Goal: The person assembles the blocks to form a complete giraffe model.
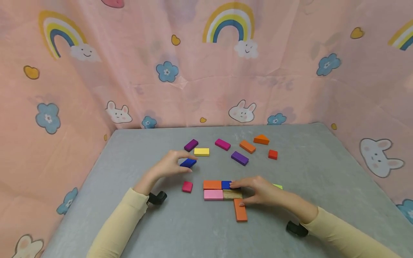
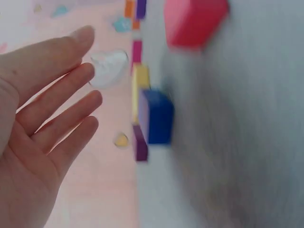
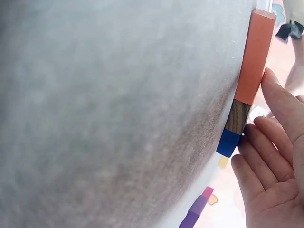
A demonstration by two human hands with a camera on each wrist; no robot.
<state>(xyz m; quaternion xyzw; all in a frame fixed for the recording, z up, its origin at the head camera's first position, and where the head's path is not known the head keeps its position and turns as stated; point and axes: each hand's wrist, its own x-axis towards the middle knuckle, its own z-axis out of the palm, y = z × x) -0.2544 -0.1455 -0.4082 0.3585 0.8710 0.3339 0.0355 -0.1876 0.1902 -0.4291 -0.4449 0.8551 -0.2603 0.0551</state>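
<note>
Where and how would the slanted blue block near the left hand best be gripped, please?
Probably by its near and far sides, coming from the left: the slanted blue block appears to lie flat, those sides look roughly parallel, and the left hand is on that side.

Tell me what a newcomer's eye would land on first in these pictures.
Probably the pink fabric backdrop with rainbows and rabbits, hanging behind the grey table. Next, the oblong light-pink block and streaked brown block packed together near the table's middle, beside the person's right hand. Then the slanted blue block farther left, close by the left hand.
</note>
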